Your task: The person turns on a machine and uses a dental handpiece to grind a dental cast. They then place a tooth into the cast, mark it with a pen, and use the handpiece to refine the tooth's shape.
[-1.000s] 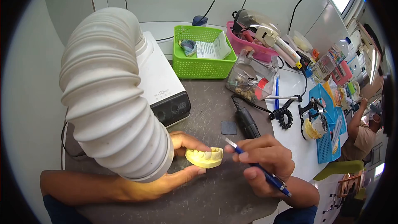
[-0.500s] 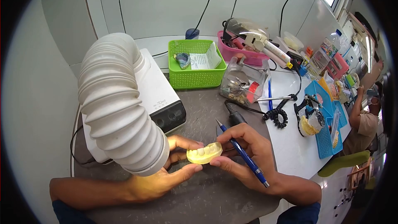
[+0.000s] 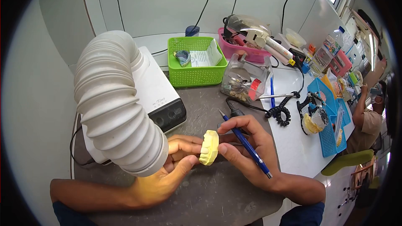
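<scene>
A pale yellow dental cast [image 3: 210, 147] is turned nearly upright between my hands, its row of teeth facing left. My left hand [image 3: 169, 169] has thumb and fingers closed at the cast's left side, below the mouth of a white ribbed hose. On the other side, my right hand [image 3: 253, 155] touches the cast with the thumb and keeps a blue mechanical pencil [image 3: 248, 145] tucked along its fingers. The pencil's tip points up and left, away from the cast. Part of the left fingers is hidden behind the hose and thumb.
The ribbed hose [image 3: 113, 96] arches from a white suction unit [image 3: 157, 88] on the left. Behind stand a green basket [image 3: 197, 75], a clear bin [image 3: 245, 77] and a pink basket [image 3: 245, 52]. An articulator [image 3: 314, 117] and blue baskets [image 3: 328, 142] lie right; another person sits beyond.
The dental cast has been rotated from lying level, teeth up, to standing on end with the teeth to the left. Both hands shifted slightly; the pencil stays in the right hand.
</scene>
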{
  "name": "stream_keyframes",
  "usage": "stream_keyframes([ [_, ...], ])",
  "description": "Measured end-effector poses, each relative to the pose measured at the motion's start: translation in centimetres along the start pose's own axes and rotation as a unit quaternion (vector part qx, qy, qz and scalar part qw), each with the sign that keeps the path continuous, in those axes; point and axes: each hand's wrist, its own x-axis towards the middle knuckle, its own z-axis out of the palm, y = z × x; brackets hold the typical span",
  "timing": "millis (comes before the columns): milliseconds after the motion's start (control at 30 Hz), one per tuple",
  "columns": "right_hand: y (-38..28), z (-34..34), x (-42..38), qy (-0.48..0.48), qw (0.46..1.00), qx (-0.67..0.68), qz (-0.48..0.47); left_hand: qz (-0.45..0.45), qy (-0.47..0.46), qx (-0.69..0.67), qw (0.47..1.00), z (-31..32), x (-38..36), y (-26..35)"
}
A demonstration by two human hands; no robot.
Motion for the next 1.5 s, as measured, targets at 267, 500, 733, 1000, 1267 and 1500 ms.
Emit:
stream_keyframes([
  [267, 0.5, 0.1, -0.2, -0.011, 0.999, -0.039, -0.021, -0.032, 0.063, -0.079, 0.994, 0.5, 0.0, -0.3],
  [500, 0.2, 0.4, -0.8, -0.046, 0.994, -0.074, -0.061, -0.066, 0.081, -0.044, 0.994, 1.2, 0.3, 1.0],
  [733, 0.2, 0.1, -0.7, -0.054, 0.984, -0.105, -0.133, -0.050, 0.020, 0.012, 0.999, 0.8, 0.1, 0.7],
  [1000, 0.3, -0.4, -0.6, -0.048, 0.972, -0.131, -0.190, -0.019, -0.002, 0.045, 0.999, 0.2, 0.0, 0.4],
  [1267, 0.5, -1.4, -1.0, -0.029, 0.962, -0.059, -0.264, 0.033, -0.013, 0.098, 0.995, -0.1, -0.1, 0.7],
  [1500, 0.2, -1.6, -1.0, -0.106, 0.929, -0.147, -0.322, 0.048, -0.006, 0.130, 0.990, -0.6, 0.3, 0.9],
])
